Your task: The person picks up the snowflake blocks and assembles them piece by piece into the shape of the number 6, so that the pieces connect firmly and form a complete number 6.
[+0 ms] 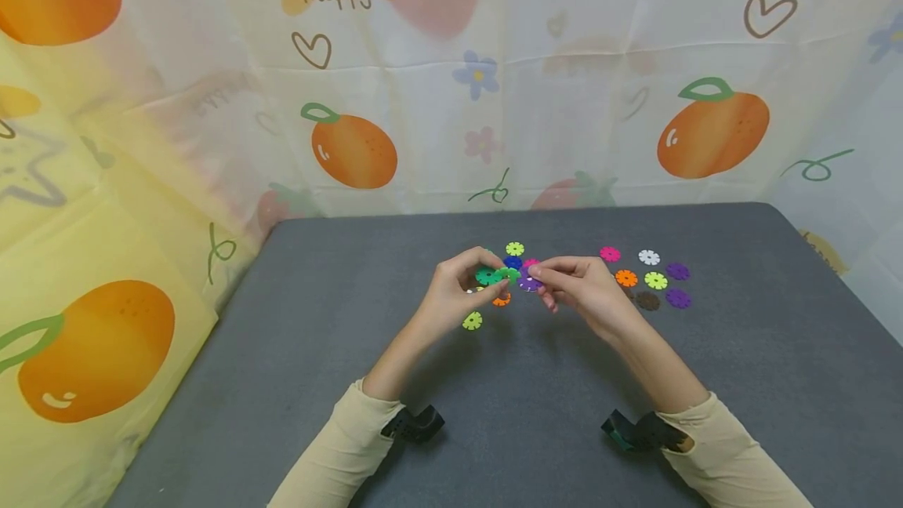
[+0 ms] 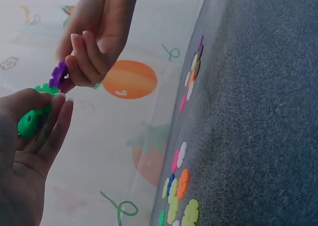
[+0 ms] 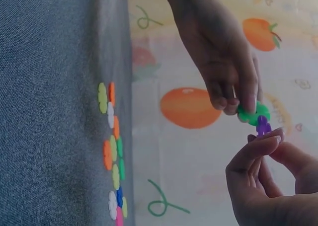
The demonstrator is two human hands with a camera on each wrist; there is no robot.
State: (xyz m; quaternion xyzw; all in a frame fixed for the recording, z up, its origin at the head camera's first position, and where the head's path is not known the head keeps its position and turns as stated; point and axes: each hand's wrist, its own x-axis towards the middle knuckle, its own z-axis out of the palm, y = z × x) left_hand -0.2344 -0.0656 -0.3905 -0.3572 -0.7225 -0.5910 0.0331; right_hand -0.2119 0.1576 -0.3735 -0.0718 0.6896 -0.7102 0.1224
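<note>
My left hand (image 1: 453, 288) pinches green notched plastic discs (image 2: 31, 122) between thumb and fingers, raised above the table. At least two green discs show in the left wrist view, one overlapping the other. Opposite it, my right hand (image 1: 596, 292) pinches a purple notched disc (image 2: 58, 75) by its edge. In the right wrist view the purple disc stands edge-on against the rim of a green disc (image 3: 259, 112). Fingertips cover part of both pieces.
Below the hands, several loose discs lie on the grey table (image 1: 317, 335), among them a yellow-green disc (image 1: 472, 321) and a blue disc (image 1: 513, 263). To the right sits another group, with an orange disc (image 1: 625, 278) and a white disc (image 1: 649, 257). A printed curtain (image 1: 423, 100) hangs behind.
</note>
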